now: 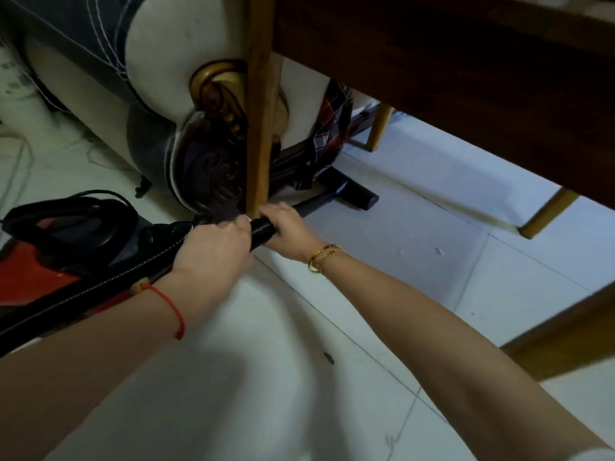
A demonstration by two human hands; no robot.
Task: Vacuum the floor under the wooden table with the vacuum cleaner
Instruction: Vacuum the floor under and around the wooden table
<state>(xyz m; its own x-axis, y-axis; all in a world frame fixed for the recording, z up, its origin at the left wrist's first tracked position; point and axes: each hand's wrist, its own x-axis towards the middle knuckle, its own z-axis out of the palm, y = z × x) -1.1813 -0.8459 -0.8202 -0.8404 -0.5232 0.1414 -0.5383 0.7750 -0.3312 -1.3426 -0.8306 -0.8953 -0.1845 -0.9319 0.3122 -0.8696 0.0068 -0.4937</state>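
Note:
Both my hands grip the black ribbed hose [263, 229] of the vacuum cleaner. My left hand [213, 247] holds it nearer the machine; my right hand [286, 227] holds it farther along, beside a table leg [261, 111]. The black floor nozzle [356, 193] rests on the white tiled floor [432, 227] under the dark wooden table [466, 68], close to the sofa's base. The red and black vacuum body [50, 247] sits on the floor at the left.
An upholstered sofa arm with carved dark wood and gold trim [213, 104] stands just behind the near table leg. Plaid cloth [336, 121] hangs beside it. Two more table legs [549, 211] stand farther right. White cords [13, 154] lie at the far left.

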